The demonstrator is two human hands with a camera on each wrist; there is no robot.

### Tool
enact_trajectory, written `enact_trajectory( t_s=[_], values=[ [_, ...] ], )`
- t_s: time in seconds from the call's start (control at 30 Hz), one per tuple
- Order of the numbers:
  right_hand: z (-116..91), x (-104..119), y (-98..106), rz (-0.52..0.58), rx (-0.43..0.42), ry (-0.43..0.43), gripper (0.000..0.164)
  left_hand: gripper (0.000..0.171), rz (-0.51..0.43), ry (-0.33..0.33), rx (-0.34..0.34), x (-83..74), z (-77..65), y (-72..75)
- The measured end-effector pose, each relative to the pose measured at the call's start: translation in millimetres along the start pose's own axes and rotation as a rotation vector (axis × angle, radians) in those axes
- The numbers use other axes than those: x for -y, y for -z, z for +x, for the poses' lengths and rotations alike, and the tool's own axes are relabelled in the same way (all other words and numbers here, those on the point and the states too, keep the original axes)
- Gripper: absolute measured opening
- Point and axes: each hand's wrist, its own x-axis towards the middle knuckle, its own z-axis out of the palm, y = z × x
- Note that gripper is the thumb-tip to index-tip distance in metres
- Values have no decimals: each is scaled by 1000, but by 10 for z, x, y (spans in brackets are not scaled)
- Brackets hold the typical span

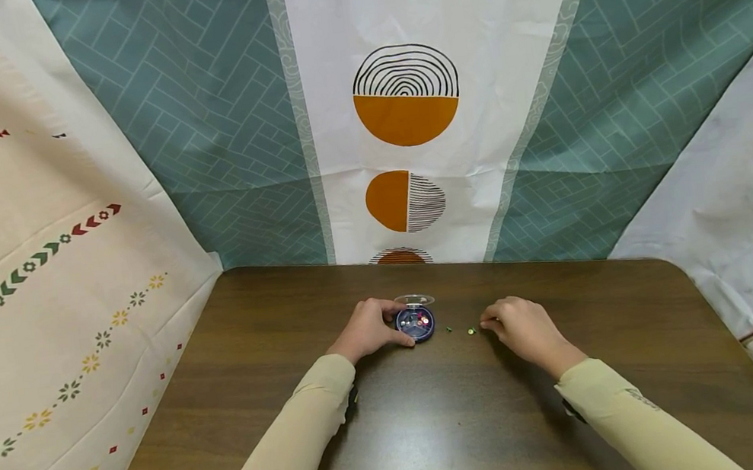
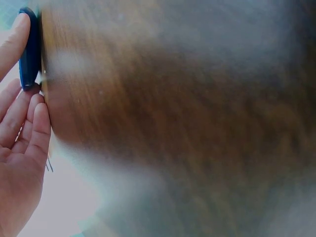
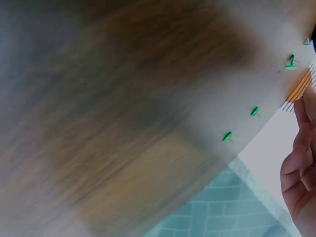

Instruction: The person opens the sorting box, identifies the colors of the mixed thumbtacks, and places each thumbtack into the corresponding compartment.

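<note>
A round dark-blue case (image 1: 416, 323) with a raised clear lid (image 1: 415, 300) lies on the table, small coloured pieces in its divided inside. My left hand (image 1: 370, 329) grips its left side, the thumb at the near edge and fingers at the far edge. In the left wrist view the blue case (image 2: 30, 52) appears edge-on beside the thumb. To its right lie small green thumbtacks (image 1: 472, 330). My right hand (image 1: 523, 328) is just right of them, fingers bent and fingertips low over the table; I cannot tell whether it pinches one. Several green thumbtacks (image 3: 255, 111) show in the right wrist view.
The brown wooden table (image 1: 399, 447) runs back to a patterned curtain (image 1: 248, 126). A cream cloth with flower motifs (image 1: 59, 299) hangs along the left side, and a white marbled cloth (image 1: 742, 173) along the right.
</note>
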Motion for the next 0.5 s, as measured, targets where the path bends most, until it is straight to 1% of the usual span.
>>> enact_trajectory(
  t_s=[0.27,0.5],
  values=[
    [145,155,-19,18,-7,33,5,67,-8,2,2,11,-1,0],
    [245,333,-107,22,7,57,5,67,-8,4,-1,10,2,-2]
  ],
)
